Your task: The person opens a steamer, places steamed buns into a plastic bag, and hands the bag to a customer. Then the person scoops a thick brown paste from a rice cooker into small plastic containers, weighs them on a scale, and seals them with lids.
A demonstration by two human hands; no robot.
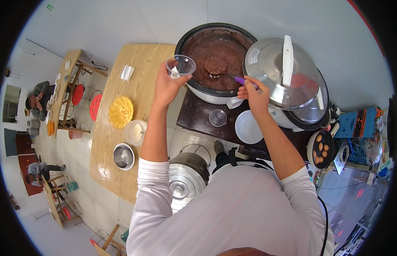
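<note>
My left hand (171, 84) grips a clear plastic cup (186, 64) at the left rim of a large electric pot (206, 97). Thick reddish-brown porridge or soup (198, 46) coats the inside of this pot. In my right hand (257, 96) is the purple handle of a ladle (240, 80), reaching over the pot's near rim. A lumpy brown mound (215, 65) sits at the ladle's far end, just above or at the surface, and hides its bowl. Cup and ladle are apart.
Beside the pot stands another cooker under a metal lid (269, 60). A white bowl (249, 127) and clear plastic cup (217, 117) rest on the dark table. Left are a wooden table (115, 179) and yellow basket (121, 112); below, a lidded steel drum (185, 185). Two people sit far left.
</note>
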